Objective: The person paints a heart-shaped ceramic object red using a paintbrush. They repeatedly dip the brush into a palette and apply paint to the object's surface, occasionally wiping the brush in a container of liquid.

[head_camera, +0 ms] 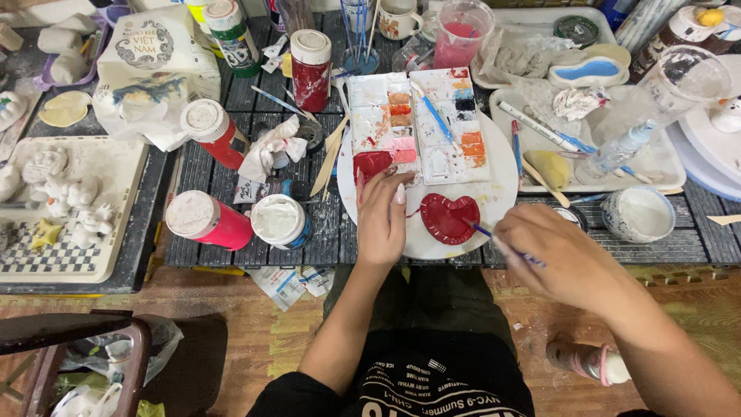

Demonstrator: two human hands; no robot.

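Wood-look floor down below, then a dark slatted table (pixel 231 162) totally crammed with paint bottles and trays. On it sits a round white plate (pixel 502 193) with a paint palette (pixel 421 127) and a red heart dish (pixel 448 218). Left hand (pixel 382 220) lies flat on the plate, fingers together; right hand (pixel 567 259) pinches a thin brush (pixel 480 228), its tip touching the heart.

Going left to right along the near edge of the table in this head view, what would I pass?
Pink paint bottle → white-lidded jar → left hand → red heart → right hand with brush → white cup.
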